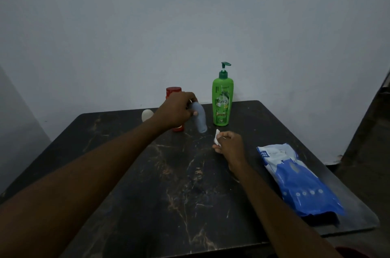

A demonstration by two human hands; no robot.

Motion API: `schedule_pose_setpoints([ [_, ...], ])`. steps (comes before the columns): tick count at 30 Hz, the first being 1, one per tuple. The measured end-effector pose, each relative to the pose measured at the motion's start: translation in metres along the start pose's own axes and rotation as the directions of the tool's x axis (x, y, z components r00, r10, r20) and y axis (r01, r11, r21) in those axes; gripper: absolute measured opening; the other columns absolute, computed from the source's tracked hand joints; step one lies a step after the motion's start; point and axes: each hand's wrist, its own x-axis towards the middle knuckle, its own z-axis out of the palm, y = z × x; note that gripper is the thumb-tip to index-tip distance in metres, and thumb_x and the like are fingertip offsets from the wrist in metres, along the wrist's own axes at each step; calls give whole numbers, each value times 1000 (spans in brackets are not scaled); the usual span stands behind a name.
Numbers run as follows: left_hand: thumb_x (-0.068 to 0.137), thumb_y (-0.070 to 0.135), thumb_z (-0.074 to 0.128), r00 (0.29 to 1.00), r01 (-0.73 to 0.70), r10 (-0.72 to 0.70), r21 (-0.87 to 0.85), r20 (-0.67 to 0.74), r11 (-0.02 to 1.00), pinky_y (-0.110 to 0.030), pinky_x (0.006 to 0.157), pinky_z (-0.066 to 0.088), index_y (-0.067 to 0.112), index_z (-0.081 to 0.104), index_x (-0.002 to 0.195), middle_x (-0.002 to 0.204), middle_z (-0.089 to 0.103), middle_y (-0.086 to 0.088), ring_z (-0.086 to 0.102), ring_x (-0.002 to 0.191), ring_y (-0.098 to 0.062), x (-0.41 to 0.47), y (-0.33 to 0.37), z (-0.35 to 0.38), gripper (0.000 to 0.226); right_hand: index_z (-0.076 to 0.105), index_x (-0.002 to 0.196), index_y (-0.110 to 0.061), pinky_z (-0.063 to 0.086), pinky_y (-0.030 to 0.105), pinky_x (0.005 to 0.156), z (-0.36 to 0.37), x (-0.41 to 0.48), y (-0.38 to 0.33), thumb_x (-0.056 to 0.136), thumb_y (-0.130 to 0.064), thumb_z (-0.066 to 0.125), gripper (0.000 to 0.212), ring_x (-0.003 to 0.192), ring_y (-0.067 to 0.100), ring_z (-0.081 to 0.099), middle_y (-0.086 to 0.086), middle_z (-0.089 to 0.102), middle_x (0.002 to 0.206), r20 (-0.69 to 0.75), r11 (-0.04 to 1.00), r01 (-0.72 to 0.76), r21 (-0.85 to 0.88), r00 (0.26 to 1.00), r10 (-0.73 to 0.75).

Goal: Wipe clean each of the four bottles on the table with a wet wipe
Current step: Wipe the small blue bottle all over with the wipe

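Note:
My left hand grips the top of a grey-blue bottle, which leans to the left with its base on the dark table. Behind that hand stands a red-capped bottle, mostly hidden. A small white bottle peeks out at the far left. A tall green pump bottle stands upright to the right of the grey one. My right hand pinches a crumpled white wet wipe a little in front of the bottles.
A blue and white pack of wet wipes lies on the right side of the table. A plain wall rises just behind the bottles. The table's right edge falls off to a dark floor.

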Motion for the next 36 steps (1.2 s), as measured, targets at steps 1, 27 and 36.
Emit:
schedule_pose_setpoints([
  [1,87,14,77,1000,-1,1,22,-2,1000,-30,79,52,10,68,114,107,69,-6,62,91,-18,12,-1,3,28,65,97,-11,60,37,73,-1,8,-1,94,-12,60,7,76,22,72,5,67,90,-15,999,21,-28,1000,-21],
  [27,86,8,72,982,71,-117,284,147,956,-33,74,54,9,66,113,116,66,-15,65,99,-28,111,-51,81,28,66,96,-21,59,33,72,-9,77,27,94,-24,60,7,82,11,67,-2,69,91,-67,915,250,-315,956,-285],
  [36,87,7,73,972,109,-159,272,171,956,-29,71,50,9,64,119,119,65,-13,65,101,-26,113,-51,87,33,66,89,-19,51,25,63,-10,74,27,94,-22,58,10,75,10,65,-3,68,82,-72,900,281,-333,944,-321],
])
